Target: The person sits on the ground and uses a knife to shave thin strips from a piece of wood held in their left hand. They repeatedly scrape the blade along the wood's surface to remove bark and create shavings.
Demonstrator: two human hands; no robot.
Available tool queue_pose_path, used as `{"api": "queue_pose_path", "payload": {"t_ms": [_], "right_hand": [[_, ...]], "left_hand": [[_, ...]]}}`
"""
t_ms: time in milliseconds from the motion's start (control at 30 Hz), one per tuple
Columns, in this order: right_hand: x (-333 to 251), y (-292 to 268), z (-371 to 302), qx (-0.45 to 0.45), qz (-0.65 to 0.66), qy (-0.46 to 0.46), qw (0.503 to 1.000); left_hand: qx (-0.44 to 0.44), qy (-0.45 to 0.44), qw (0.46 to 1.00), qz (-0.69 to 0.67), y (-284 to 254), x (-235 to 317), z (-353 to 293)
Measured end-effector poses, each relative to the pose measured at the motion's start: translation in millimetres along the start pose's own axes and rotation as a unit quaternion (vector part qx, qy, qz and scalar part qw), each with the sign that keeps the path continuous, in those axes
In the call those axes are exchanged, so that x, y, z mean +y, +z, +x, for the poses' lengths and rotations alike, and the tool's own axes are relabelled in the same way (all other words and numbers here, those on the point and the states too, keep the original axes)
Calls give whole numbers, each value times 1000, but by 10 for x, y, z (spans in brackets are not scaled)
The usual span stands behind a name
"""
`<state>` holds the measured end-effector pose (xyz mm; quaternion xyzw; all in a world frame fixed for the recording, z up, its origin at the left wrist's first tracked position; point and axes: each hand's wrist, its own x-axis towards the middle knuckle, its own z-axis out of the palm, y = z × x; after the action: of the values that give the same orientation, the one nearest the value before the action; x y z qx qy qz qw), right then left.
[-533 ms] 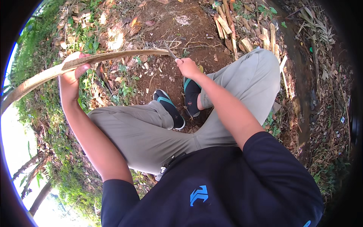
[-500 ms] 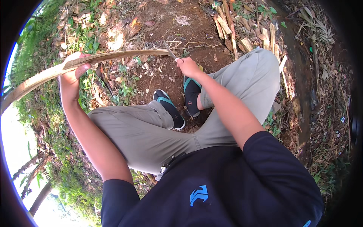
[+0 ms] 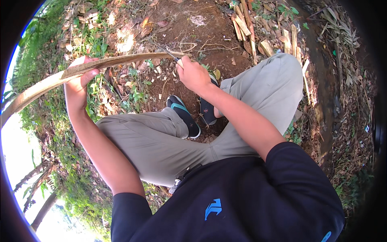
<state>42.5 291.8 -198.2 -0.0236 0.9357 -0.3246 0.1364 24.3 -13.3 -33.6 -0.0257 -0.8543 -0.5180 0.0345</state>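
A long, pale wooden strip (image 3: 125,59) stretches from the left rim to a narrow far end above my feet; it appears bowed in this view. My left hand (image 3: 78,84) is closed around its middle, thumb on the near side and fingers on the far side. In the closed fist of my right hand (image 3: 194,76) is a knife, its handle mostly hidden by the fingers. The thin knife blade (image 3: 166,51) points up and left, crossing the strip near its right end. Whether the edge bites into the wood I cannot tell.
Split wood pieces (image 3: 242,25) lie at the upper right, beside a dark muddy channel (image 3: 318,80). My shoes (image 3: 183,117) rest on brown soil, with my bent knees on either side. Dry leaves and small wood chips are scattered beyond, and green plants grow along the left.
My right hand has shifted left and slightly nearer to me, bringing the knife blade farther left along the strip and at a flatter slant. The left hand keeps its hold on the strip.
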Motion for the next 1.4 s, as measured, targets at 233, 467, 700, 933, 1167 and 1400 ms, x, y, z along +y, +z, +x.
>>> {"api": "queue_pose_path", "payload": {"t_ms": [233,467,700,933,1167,1400], "right_hand": [[805,473,167,-81,-90,139,983],[1078,454,485,-256,150,157,942],[792,341,279,-110,91,98,985],[185,159,88,-48,120,133,983],[393,324,249,179,294,120,931],[887,277,548,19,254,261,931]], "left_hand": [[-63,19,995,-78,-8,-4,37],[-64,20,996,-65,-57,-40,70],[1,9,998,-68,100,25,36],[15,17,998,53,-61,-191,12],[94,37,993,61,74,-32,47],[117,-6,993,8,54,-102,68]]}}
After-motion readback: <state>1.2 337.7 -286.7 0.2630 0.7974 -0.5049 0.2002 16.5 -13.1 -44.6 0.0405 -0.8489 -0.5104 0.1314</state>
